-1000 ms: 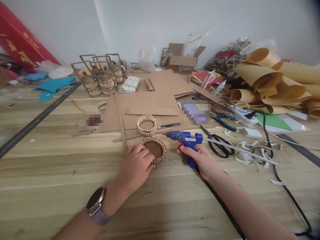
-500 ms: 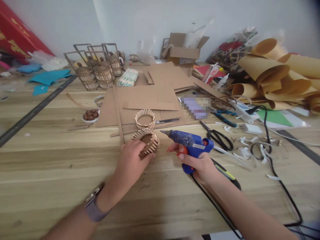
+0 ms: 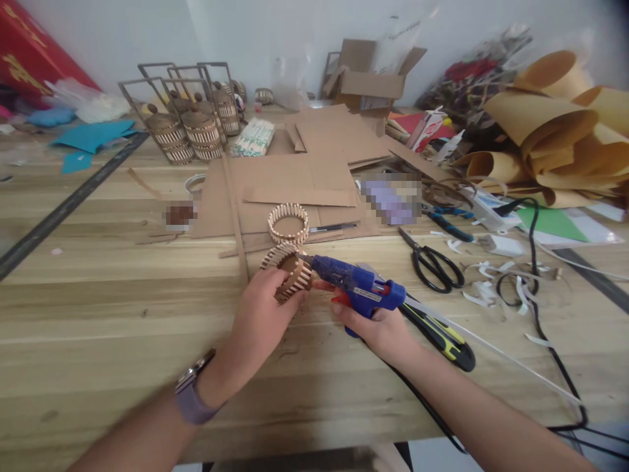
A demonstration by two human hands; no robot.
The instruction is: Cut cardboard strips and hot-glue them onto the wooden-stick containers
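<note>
My left hand point(image 3: 268, 301) is closed on the near side of a round basket made of small wooden sticks with a brown cardboard band point(image 3: 295, 274). In my right hand point(image 3: 376, 324) is a blue hot glue gun point(image 3: 361, 285), a long white glue stick point(image 3: 491, 344) trailing from its back. Its nozzle reaches the basket's upper right rim; whether it touches cannot be made out. Just beyond stands a second ring of wooden sticks point(image 3: 288, 224), apart from both hands. A yellow and black utility knife point(image 3: 445, 337) lies beneath the glue gun's rear.
Black scissors point(image 3: 437, 269), blue-handled pliers point(image 3: 449, 223) and paper scraps lie to the right, with a black cord point(image 3: 555, 357) beyond them. Cardboard sheets point(image 3: 280, 174) cover the middle. Lidded stick baskets with tall handles point(image 3: 204, 134) stand back left; rolled brown paper point(image 3: 545, 134) fills the right.
My right hand has brought the glue gun left, its nozzle now at the basket's rim. My left hand keeps hold of the basket. The camera view has shifted slightly.
</note>
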